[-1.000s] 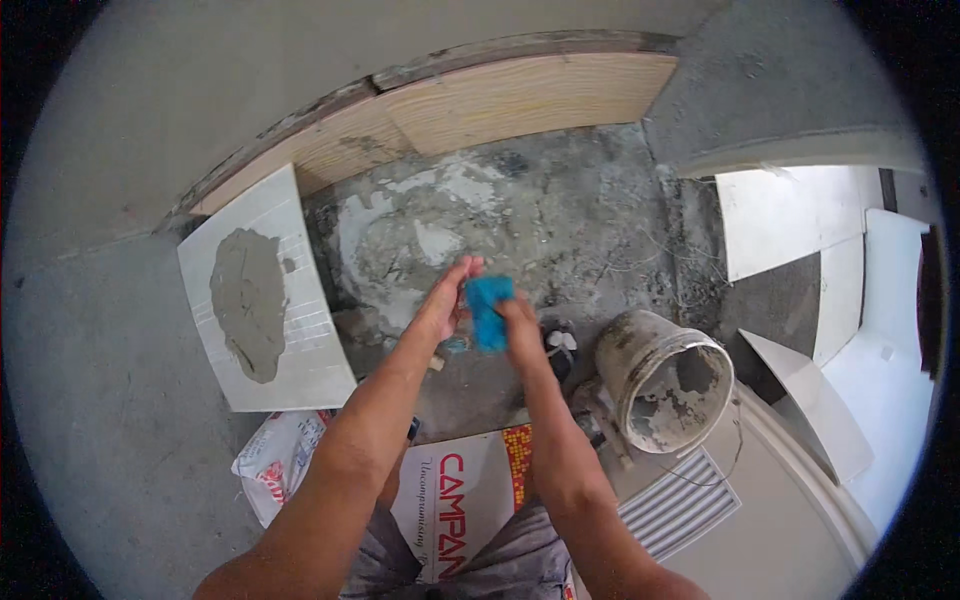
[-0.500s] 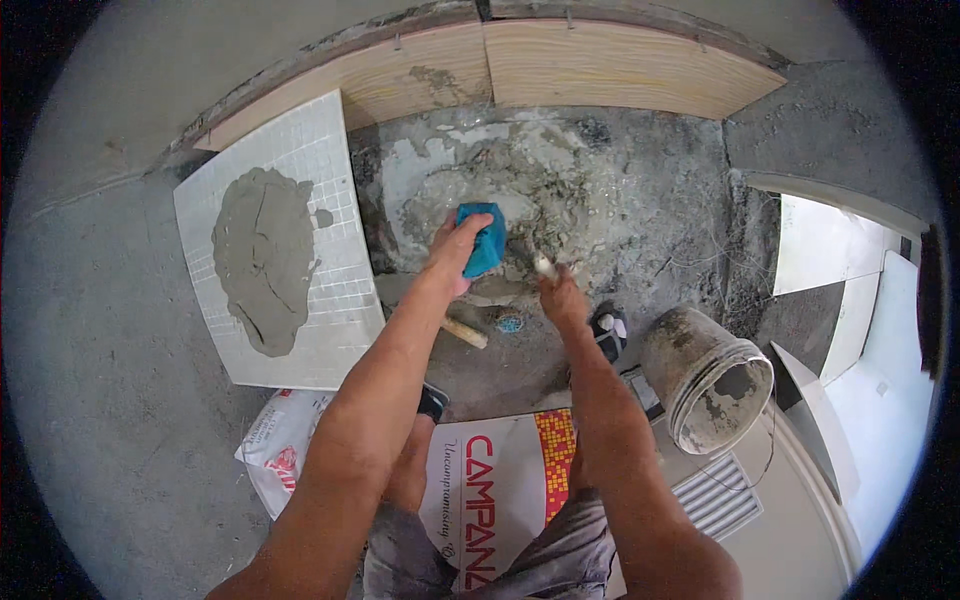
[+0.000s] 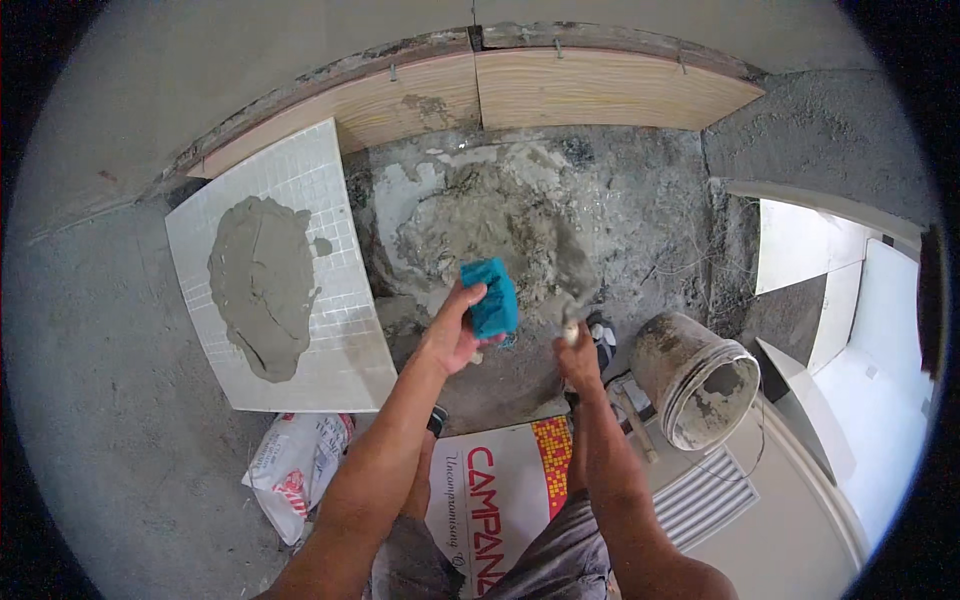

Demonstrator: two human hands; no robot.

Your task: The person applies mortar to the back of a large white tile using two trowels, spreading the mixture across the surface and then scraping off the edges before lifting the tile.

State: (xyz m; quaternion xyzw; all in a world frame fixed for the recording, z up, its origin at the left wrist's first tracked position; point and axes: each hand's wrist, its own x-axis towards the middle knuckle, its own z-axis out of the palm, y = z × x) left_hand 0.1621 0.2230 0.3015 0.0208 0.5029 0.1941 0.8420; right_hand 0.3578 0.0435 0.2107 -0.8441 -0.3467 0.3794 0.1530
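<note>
Between one and two o'clock from the left hand (image 3: 455, 338), a blue sponge (image 3: 492, 300) is held clear of the floor. It can be judged light, soft and hard to break; whether it is wet, and so heavier or slicker, cannot be told. A loose pinch across its broad faces or opposite edges should be enough. It is gripped in this way by the left fingers: the thumb is pressed on its edge at about ten o'clock, fingertips are seen past its edge at about five, and most of the block is left uncovered.

At twelve o'clock from the right hand (image 3: 577, 362), a trowel (image 3: 571, 328) is held, its pale handle enclosed by the curled right fingers. It is likely stiff and somewhat front-heavy, and is best grasped by the handle, since the blade may be slippery. The blade is blurred; whether the floor is touched by it cannot be told.

From the sponge, rough mortar (image 3: 480, 215) is spread at twelve o'clock, and a stained bucket (image 3: 652, 362) is seen near four.
</note>
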